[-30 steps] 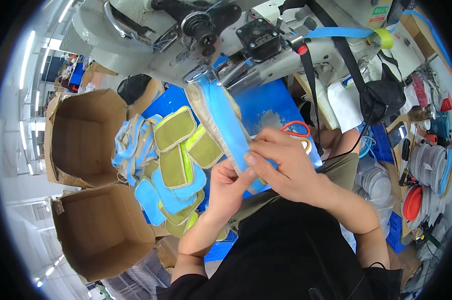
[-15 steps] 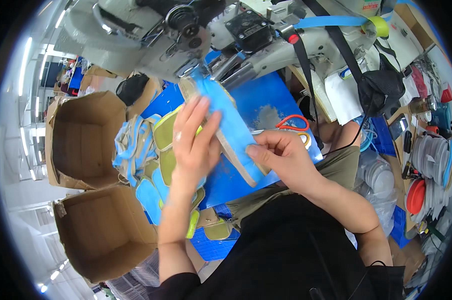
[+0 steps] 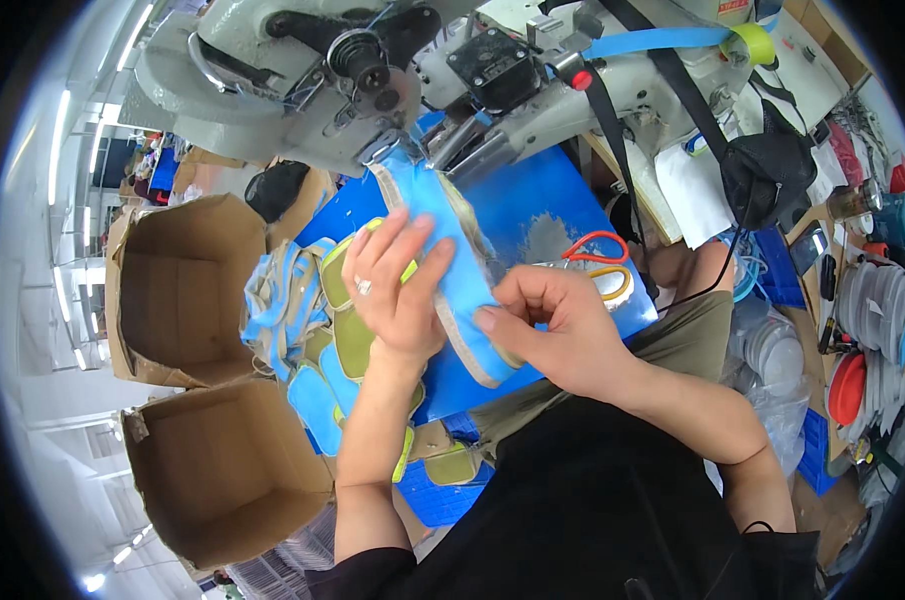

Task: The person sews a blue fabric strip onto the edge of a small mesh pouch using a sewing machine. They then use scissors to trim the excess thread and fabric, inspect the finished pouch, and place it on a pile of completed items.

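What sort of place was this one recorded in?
Most likely a sewing workshop: a big grey sewing machine has a blue fabric strip running from it to the person's right hand, and blue and green fabric pieces lie piled near cardboard boxes.

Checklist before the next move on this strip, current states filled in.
1. Blue strip reaches up to the sewing machine: ok.
2. Right hand pinches the strip's right edge: ok.
3. Left hand grips the left edge: cannot tell; its underside is hidden.
4. Scissors apart from the strip: ok, lying to its right.
5. Needle position: cannot tell; hidden.
6. Patches fully visible: not ok, partly covered.
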`<move>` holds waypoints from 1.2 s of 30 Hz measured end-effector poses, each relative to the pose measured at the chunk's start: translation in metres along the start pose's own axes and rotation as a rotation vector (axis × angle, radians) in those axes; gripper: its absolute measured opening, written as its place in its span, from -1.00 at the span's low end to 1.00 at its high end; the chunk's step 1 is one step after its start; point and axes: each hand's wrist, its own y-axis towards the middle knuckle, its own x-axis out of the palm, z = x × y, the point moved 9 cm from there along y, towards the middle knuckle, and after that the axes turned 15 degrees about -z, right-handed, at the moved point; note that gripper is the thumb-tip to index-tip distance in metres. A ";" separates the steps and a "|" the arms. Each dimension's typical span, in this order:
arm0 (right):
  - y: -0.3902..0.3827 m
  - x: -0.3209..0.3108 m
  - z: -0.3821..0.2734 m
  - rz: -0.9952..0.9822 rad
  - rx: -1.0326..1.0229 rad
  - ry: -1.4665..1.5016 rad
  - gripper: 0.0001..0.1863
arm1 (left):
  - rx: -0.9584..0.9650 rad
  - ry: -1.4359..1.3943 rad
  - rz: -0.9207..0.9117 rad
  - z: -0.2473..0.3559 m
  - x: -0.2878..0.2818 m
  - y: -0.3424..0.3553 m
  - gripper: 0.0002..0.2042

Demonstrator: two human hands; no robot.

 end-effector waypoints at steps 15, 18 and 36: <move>0.004 0.012 -0.015 -0.014 -0.012 -0.040 -0.83 | -0.015 -0.097 0.097 -0.022 0.009 0.016 -0.81; 0.006 0.016 -0.020 -0.017 -0.048 -0.018 -0.82 | -0.016 -0.078 0.072 -0.027 0.008 0.023 -0.80; 0.010 0.015 -0.036 -0.024 -0.162 -0.065 -0.74 | 0.087 -0.040 -0.028 -0.009 -0.004 0.022 -0.78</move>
